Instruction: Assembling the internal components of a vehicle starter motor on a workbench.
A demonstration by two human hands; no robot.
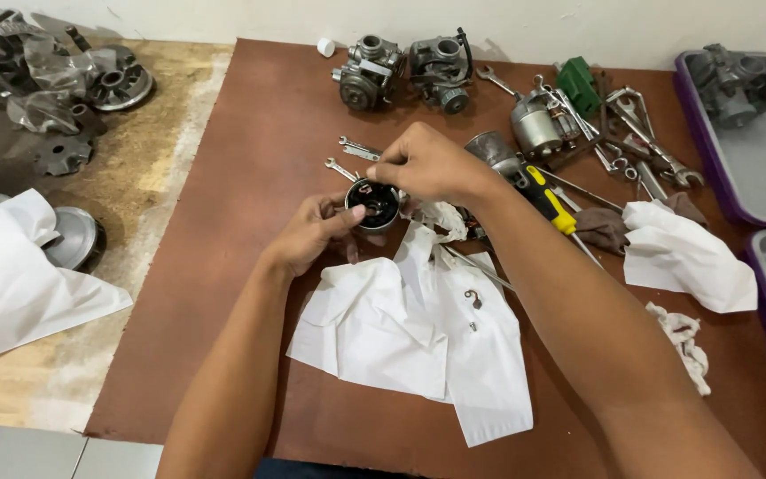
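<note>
Black round cup (pixel 374 204), mouth up, gripped by left hand (pixel 312 232); right hand (pixel 432 164) fingertips pinch its rim.

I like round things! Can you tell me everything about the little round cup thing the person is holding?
The round metal cup is small, with a silvery rim and a dark, black-looking inside where a small reddish bit shows. Its open side faces up toward the camera. It is held just above the brown mat, over the crumpled white paper. The left hand grips its side, thumb on the rim, and the right hand reaches in from above, fingertips at the top edge.
</note>
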